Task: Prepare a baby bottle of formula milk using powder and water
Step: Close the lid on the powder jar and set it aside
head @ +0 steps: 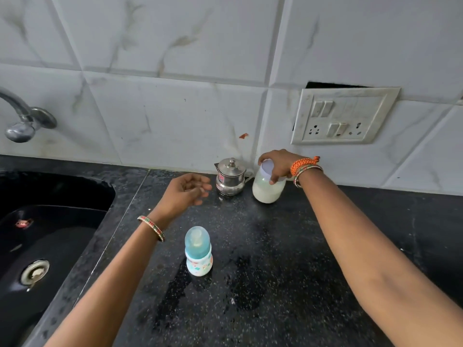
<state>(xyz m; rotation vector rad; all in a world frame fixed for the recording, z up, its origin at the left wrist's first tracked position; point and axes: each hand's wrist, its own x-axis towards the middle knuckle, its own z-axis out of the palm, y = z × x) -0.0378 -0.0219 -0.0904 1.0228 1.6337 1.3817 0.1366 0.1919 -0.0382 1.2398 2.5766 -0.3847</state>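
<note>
Your right hand (279,164) grips the lid of the powder jar (268,187) at the far wall; your left hand (186,192) hovers half-open, empty. The capped baby bottle (198,251) stands near you. You're fetching powder: next, steady the jar and unscrew.

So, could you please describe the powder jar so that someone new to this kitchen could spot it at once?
Find the switch panel on the tiled wall; directly below it, on the black counter, the right hand grips the jar by its lid. Unlike the steel pot beside it, it is translucent plastic, holding white powder.
</note>
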